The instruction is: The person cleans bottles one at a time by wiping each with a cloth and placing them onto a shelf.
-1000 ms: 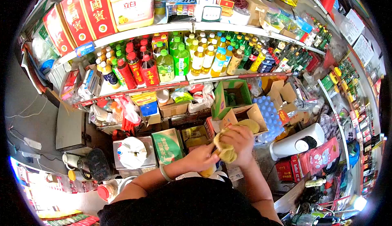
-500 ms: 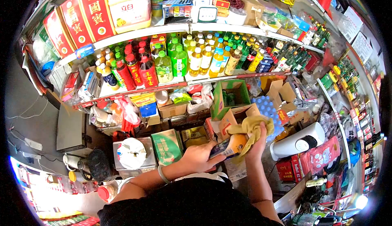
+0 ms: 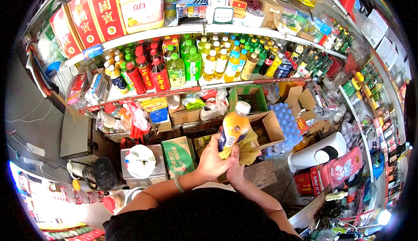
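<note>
A drink bottle with a white cap and a yellow-orange and dark label stands nearly upright, tilted a little to the right, in front of my chest. My left hand is wrapped around its lower part. My right hand is closed on a mustard-yellow cloth, pressed against the bottle's lower right side and base. Part of the right hand's fingers is hidden behind the cloth and the left hand. Behind the bottle is an opened cardboard box.
A shelf ahead holds rows of drink bottles. Below it are a green-edged box, shrink-wrapped blue-capped bottles and a green-and-brown carton. A white appliance lies at the right; a plastic bag rests at the left.
The bottle has swung from lying sideways to cap-up. My right hand and the cloth have moved down and left, from the bottle's upper end to its lower part.
</note>
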Demonstrator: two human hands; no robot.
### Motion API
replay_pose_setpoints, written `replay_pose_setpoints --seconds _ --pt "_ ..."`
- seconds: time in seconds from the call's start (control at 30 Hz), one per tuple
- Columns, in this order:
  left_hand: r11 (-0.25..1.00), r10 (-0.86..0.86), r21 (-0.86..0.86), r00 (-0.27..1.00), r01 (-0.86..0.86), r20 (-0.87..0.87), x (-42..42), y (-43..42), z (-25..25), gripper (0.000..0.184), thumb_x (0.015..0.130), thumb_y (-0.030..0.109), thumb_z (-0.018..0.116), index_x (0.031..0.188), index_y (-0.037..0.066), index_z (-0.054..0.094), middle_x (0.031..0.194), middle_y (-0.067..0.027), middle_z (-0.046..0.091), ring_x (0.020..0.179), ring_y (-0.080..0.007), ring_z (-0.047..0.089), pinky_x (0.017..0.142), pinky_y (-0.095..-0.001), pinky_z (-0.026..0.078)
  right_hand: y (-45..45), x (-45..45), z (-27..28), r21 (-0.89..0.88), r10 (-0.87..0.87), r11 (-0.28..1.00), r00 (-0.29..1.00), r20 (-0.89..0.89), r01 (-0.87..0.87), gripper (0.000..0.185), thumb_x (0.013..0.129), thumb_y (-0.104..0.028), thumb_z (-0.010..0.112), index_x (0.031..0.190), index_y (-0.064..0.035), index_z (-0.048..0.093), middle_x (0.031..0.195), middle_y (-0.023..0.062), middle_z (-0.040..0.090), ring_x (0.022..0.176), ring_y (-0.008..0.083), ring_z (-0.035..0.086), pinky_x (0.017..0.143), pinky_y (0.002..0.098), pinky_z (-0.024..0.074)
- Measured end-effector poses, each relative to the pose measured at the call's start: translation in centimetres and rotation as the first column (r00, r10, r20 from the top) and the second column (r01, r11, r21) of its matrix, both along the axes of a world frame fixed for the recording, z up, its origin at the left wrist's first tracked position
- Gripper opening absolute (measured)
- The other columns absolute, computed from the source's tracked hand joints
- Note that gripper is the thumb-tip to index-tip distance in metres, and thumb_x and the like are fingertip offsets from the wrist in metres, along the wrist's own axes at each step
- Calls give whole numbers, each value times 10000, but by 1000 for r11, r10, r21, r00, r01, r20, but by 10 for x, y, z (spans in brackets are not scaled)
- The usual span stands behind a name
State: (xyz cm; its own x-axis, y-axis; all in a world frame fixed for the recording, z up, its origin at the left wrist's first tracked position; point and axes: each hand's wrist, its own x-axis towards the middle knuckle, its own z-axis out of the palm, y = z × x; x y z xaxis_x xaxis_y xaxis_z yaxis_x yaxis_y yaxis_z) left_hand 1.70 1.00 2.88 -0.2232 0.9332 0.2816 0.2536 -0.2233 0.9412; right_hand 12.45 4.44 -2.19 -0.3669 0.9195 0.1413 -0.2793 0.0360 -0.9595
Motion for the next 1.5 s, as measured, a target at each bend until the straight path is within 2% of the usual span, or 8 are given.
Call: replay_pose_setpoints --seconds 0.23,0.37,0.4,0.5,0.63,0.73,1.3,1.5 --pt "969 121 163 930 -187 348 -7 16 -5 749 681 328 807 1203 7 376 1086 -122 521 999 -209 529 881 -346 423 -12 -13 52 37 96 994 985 144 -103 583 977 -465 322 1369 -34 345 1315 111 468 1189 228 467 1010 367 362" --pt "922 246 195 895 -335 371 -22 27 -30 658 676 221 801 1171 17 417 1067 -129 509 1008 -241 504 884 -372 404 -7 -22 46 -644 67 669 893 -445 -371 465 971 -245 453 1365 -30 331 1356 96 407 1225 215 425 1013 353 365" --pt "898 317 231 914 -376 255 -30 27 -34 629 677 198 794 1159 16 433 1082 -138 498 1029 -255 486 899 -381 388 -3 -13 14 -204 201 960 979 33 -191 497 947 -287 495 1356 -41 355 1333 105 442 1209 230 451 1014 361 359" --pt "818 487 317 871 -480 61 -52 21 -21 556 684 190 785 1109 4 479 1052 -127 467 1018 -268 452 916 -369 354 4 -28 -4 -490 60 861 983 -175 -140 602 827 -95 597 1370 -25 345 1303 137 478 1193 270 476 1010 358 356" --pt "802 500 225 828 -553 254 -106 19 -44 522 675 161 814 1061 24 491 1001 -82 490 956 -197 488 871 -333 395 15 -10 -15 213 120 942 852 509 -259 425 911 -189 537 1286 -17 438 1220 114 543 1114 253 542 938 342 437" --pt "771 555 215 798 -600 236 -168 1 -30 481 700 103 796 1087 20 524 1015 -60 591 937 -152 564 867 -304 442 33 -6 -6 -697 -103 709 963 -248 -104 390 946 -316 469 1237 -59 495 1183 101 575 1081 257 566 915 418 471" --pt "533 845 241 493 -811 -209 -559 4 -113 622 715 -5 736 1228 24 387 1101 -148 570 999 -250 590 866 -337 470 41 90 -46 -768 -535 592 832 -149 243 430 929 -402 434 1203 -88 537 1203 128 563 1119 317 533 950 500 430" --pt "795 600 153 799 -587 -50 -606 22 -145 533 744 1 716 1194 13 430 1107 -103 594 1016 -215 593 867 -328 472 26 77 -33 -757 -538 591 835 -112 279 415 907 -397 474 1179 -95 557 1180 115 580 1101 306 546 945 480 438"
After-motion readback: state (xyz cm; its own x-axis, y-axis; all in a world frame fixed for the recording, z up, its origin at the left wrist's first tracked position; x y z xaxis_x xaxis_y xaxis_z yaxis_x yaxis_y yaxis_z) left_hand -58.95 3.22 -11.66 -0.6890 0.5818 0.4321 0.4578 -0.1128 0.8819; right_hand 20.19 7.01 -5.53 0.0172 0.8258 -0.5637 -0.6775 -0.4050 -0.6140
